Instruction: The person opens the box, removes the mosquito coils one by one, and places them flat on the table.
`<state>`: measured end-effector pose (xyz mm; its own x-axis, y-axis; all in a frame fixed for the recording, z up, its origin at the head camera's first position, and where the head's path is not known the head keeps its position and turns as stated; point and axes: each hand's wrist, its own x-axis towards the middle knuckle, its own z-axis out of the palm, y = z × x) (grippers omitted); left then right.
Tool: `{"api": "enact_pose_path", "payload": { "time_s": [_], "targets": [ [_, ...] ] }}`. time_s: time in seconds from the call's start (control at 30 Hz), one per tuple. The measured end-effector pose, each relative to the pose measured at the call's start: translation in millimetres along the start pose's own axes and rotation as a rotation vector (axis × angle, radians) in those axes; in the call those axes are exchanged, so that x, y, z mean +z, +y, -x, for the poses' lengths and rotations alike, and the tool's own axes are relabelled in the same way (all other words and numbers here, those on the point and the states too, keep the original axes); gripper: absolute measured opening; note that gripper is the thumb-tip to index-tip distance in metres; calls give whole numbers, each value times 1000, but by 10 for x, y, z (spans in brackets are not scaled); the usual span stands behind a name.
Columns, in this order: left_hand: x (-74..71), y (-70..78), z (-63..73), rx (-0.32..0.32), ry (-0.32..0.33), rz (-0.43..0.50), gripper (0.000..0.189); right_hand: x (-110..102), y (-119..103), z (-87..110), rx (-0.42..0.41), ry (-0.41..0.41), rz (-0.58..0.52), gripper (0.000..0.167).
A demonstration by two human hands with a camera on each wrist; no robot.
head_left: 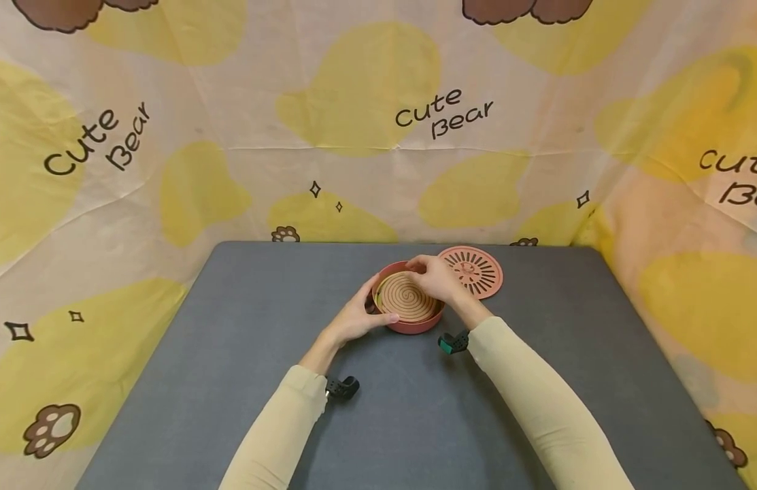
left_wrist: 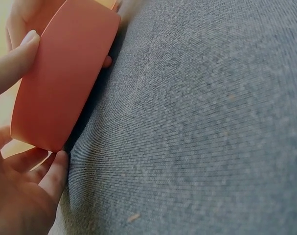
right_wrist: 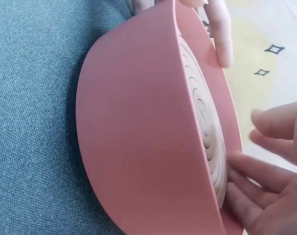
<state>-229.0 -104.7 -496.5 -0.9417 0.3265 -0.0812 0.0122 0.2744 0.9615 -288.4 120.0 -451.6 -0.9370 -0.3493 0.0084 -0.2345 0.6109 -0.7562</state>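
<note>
A round pinkish-red mosquito coil holder (head_left: 415, 328) stands on the table with a tan mosquito coil (head_left: 409, 297) lying inside. My left hand (head_left: 354, 316) grips the holder's left side, its thumb on the near rim and outer wall (left_wrist: 65, 73). Over the far right part of the holder is my right hand (head_left: 436, 278). In the right wrist view, some fingers (right_wrist: 256, 171) of this hand reach inside the rim and touch the edge of the coil (right_wrist: 203, 112), while the thumb stands off from it. A slotted round lid (head_left: 476, 269) lies just right of the holder, partly behind the right hand.
The grey table (head_left: 231, 327) runs back to a hanging cloth (head_left: 360, 88) printed with yellow patches and lettering. Another cloth side hangs at the right. A dark strap with a camera (head_left: 454, 341) is worn on each wrist.
</note>
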Motion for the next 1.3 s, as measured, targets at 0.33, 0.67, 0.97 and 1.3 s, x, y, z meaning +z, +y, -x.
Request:
{"api": "enact_pose_path", "payload": {
  "time_s": [0.33, 0.67, 0.97, 1.3],
  "targets": [
    [-9, 1, 10, 14, -8, -7, 104, 26, -31, -5, 10, -29, 17, 33],
    [-1, -7, 2, -7, 4, -8, 105, 43, 17, -19, -8, -16, 31, 31],
    [0, -9, 0, 3, 9, -1, 107, 23, 4, 12, -43, 4, 2, 27],
    [4, -24, -1, 2, 4, -2, 107, -57, 43, 17, -13, 35, -129, 25]
  ]
}}
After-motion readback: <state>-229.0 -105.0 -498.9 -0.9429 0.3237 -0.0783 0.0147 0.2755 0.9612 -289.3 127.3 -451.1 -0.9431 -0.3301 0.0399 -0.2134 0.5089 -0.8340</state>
